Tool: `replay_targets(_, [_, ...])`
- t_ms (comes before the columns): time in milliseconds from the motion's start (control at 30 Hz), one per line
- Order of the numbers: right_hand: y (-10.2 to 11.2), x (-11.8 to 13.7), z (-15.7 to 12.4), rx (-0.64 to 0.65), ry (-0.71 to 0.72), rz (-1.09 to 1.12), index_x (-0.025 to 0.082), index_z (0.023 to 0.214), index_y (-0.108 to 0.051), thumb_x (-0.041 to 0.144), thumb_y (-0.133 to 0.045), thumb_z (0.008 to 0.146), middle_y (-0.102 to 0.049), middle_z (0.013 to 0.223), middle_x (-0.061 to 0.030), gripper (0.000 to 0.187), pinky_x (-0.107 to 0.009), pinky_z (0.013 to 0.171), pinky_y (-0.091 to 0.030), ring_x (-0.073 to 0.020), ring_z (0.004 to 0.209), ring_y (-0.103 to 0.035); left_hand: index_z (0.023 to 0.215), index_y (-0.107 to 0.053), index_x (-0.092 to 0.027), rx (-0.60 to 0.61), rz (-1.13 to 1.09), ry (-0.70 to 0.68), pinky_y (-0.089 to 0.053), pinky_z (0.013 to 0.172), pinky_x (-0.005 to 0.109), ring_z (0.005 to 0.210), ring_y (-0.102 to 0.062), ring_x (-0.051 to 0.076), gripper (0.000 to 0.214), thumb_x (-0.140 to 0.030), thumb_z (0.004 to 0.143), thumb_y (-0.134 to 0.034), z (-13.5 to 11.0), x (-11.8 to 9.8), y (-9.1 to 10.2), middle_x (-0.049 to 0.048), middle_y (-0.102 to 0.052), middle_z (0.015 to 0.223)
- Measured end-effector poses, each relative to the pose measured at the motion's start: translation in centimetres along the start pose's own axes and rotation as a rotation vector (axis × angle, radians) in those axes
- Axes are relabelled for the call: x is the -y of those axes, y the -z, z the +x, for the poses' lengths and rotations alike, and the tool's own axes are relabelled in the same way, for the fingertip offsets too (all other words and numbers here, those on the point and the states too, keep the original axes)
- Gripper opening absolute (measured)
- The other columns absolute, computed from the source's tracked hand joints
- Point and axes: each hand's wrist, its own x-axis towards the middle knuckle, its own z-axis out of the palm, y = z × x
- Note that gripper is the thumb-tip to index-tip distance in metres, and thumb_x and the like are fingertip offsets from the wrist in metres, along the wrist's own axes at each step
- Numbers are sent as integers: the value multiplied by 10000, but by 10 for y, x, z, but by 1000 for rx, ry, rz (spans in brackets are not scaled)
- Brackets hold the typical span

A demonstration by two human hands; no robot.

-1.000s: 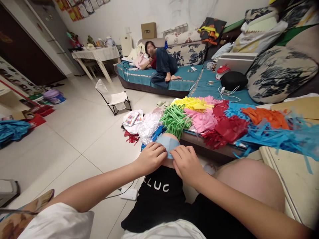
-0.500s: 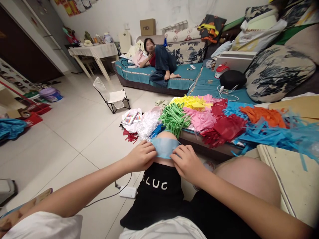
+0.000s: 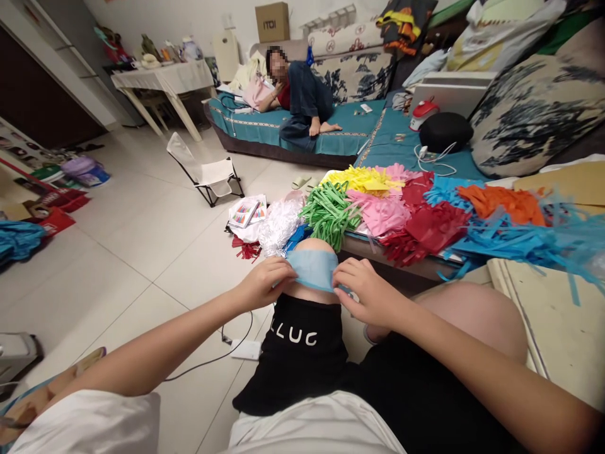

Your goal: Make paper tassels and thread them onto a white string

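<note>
Both hands meet over the raised knee (image 3: 312, 244): the left hand (image 3: 265, 282) pinches the left edge of a light blue paper sheet (image 3: 312, 268) between thumb and fingertips, and the right hand (image 3: 369, 291) pinches the right edge the same way, its other fingers loosely curled. Neither hand holds anything else. Between them the sheet lies draped across the bare knee, just above the hem of the black shorts (image 3: 297, 353) with white lettering. It follows the curve of the knee without standing off, so it looks thin, very light and limp, likely to crease or tear under a hard pull. A gentle pinch at the two opposite edges, as now, seems the safest hold, since gripping the middle would crumple it. Just beyond the knee, a low table (image 3: 378, 251) carries heaps of fringed paper: a green heap (image 3: 331, 214) nearest, then a pink heap (image 3: 382, 214), a red heap (image 3: 435, 233) and blue strips (image 3: 515, 246). Well apart, another person (image 3: 302, 101) reclines on a teal sofa (image 3: 345, 142), with a small folding chair (image 3: 208, 173) on the tiled floor between
</note>
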Motion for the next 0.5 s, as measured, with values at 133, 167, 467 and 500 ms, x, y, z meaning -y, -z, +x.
replay_targets(133, [3,3,3,-67,79,-63,168,1288,-759,260,-661,1156,-782,1316,-155,189,-483,1018,-434,-327,1226,-648,1204,-731,-209,9,45,-3,-638,884,395,1008,-800,234,213,-110,1148,-551,-2,-3,3,104,-865,1050])
replay_targets(167, [5,5,3,-84,83,-100,150,1337,-748,297,-661,1161,-780,1341,-176,246,-497,1028,-445,-344,1231,-645,1205,-725,-208,10,70,-8,-631,882,401,1014,-798,238,210,-103,1138,-555,-3,-5,3,105,-865,1055])
replay_targets(467, [-27,17,2,-142,77,-313,172,1243,-794,175,-636,1170,-800,1230,-155,174,-438,935,-445,-302,1118,-641,1274,-708,-222,-153,61,11,-666,985,437,1168,-859,262,210,-116,1138,-588,-6,-9,-15,133,-903,1223])
replay_targets(500, [-31,14,2,-177,64,-274,175,1169,-784,137,-616,1167,-802,1182,-139,173,-427,924,-451,-286,1091,-637,1285,-710,-225,-162,39,20,-669,1000,447,1209,-866,268,219,-124,1148,-572,-8,-8,-17,136,-908,1247])
